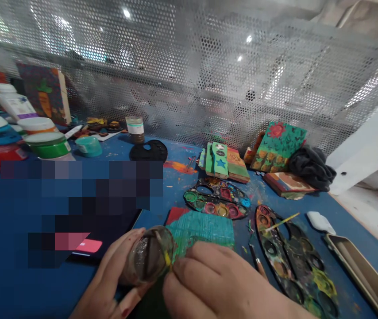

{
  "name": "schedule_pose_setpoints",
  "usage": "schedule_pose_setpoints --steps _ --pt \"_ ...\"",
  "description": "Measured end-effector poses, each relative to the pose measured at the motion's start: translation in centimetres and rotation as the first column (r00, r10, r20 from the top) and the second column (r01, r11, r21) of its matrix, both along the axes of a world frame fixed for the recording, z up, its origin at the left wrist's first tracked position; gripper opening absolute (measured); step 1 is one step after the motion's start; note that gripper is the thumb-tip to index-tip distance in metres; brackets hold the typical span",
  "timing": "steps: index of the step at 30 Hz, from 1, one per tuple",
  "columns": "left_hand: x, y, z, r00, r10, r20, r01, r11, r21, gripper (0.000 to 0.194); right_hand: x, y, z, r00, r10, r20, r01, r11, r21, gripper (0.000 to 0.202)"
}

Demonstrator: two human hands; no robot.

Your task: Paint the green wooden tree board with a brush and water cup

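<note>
My left hand (111,279) is wrapped round a clear jar (142,259) of murky brown water at the bottom centre. The jar tilts, and its open mouth shows. Close against its right side, my right hand (209,279) has its fingers pinched on a thin brush (167,258) with yellow on it, at the jar's rim. Just behind my hands lies a board painted teal and green (205,228), with a red corner; my right hand covers its near part.
Paint palettes (222,212) (275,261) lie behind and to the right. A tan tray (358,270) is at the far right, paint tubs (48,144) at the back left. Small painted blocks (220,159) and a dark cloth (313,166) stand before a perforated metal screen (189,66).
</note>
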State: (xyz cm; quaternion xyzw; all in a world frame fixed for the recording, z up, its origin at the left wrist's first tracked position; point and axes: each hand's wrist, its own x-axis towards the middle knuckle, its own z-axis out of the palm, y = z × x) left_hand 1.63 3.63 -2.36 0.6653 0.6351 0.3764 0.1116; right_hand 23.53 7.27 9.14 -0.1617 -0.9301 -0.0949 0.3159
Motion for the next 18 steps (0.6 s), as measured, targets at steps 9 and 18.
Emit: schedule_pose_setpoints --steps 9,18 --pt "-0.1 -0.1 0.0 0.998 -0.04 -0.038 0.038 0.999 -0.039 0.054 -0.5 -0.7 -1.3 0.999 0.011 0.032 -0.013 0.998 0.069 0.023" --pt "-0.7 0.0 -0.3 0.994 -0.06 -0.09 0.06 0.998 -0.01 0.058 0.4 0.0 -0.3 0.97 0.023 -0.244 -0.087 0.964 -0.253 0.035"
